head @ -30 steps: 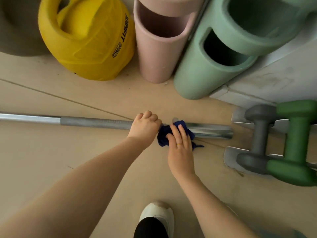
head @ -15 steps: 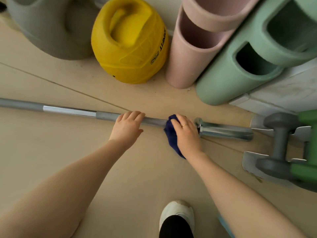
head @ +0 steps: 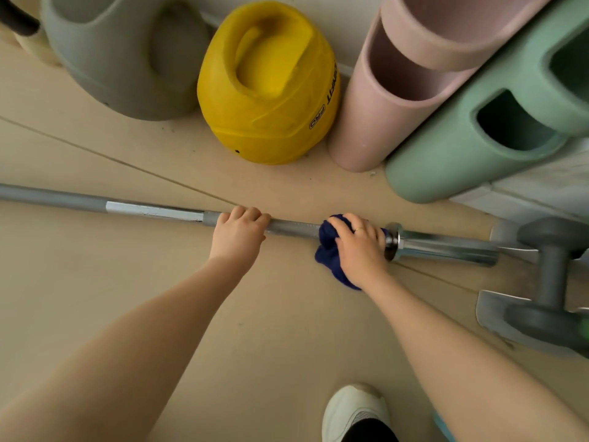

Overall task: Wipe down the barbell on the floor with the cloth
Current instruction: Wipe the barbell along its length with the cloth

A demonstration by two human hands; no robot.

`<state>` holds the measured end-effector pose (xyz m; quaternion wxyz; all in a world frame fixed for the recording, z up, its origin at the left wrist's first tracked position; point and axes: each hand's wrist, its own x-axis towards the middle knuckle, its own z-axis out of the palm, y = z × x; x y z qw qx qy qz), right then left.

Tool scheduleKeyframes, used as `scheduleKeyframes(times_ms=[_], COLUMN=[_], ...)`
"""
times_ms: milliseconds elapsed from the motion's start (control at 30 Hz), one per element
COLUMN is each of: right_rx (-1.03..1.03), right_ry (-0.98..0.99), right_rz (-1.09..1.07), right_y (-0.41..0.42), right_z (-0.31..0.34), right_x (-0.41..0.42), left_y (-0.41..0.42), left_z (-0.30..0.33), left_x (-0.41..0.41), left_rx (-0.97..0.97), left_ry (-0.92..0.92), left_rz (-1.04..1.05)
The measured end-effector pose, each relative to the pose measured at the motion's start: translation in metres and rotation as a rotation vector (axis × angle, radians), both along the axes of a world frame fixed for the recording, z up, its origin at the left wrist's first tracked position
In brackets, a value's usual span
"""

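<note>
A long metal barbell (head: 153, 211) lies across the beige floor, running from the left edge to a shiny sleeve on the right. My left hand (head: 237, 236) rests on the shaft near its middle, fingers curled over it. A dark blue cloth (head: 330, 250) is wrapped around the shaft just left of the collar. My right hand (head: 360, 247) presses down on the cloth and grips it against the bar. Part of the cloth hangs toward me below the hand.
Behind the bar stand a grey kettlebell (head: 127, 55), a yellow kettlebell (head: 267, 87), pink foam rollers (head: 382, 116) and green foam rollers (head: 478, 148). A grey dumbbell (head: 551, 272) lies at the right, close to the bar's end. My white shoe (head: 353, 413) is at the bottom.
My left hand slid left along the shaft and away from the cloth. My right hand shifted from the bar's end onto the shaft beside the collar, now wrapping the cloth around it.
</note>
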<state>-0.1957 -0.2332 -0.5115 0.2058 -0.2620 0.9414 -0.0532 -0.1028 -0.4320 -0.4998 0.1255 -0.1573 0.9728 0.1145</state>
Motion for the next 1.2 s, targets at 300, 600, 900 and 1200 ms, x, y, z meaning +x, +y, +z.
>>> scheduleKeyframes(times_ms=[300, 600, 900, 1200], right_rx=[-0.086, 0.069, -0.127, -0.052], right_ry=[0.015, 0.214, 0.102, 0.117], right_rz=[-0.362, -0.408, -0.247, -0.477], right_y=[-0.046, 0.013, -0.038, -0.039], right_z=[-0.002, 0.004, 0.002, 0.014], right_x=[0.018, -0.014, 0.041, 0.037], left_y=[-0.014, -0.017, -0.020, -0.018], left_z=[0.001, -0.007, -0.004, -0.012], left_x=[-0.008, -0.002, 0.000, 0.017], left_rx=[0.008, 0.069, -0.013, 0.020], left_ry=[0.026, 0.048, 0.070, 0.179], left_rz=[-0.105, -0.198, -0.376, -0.307])
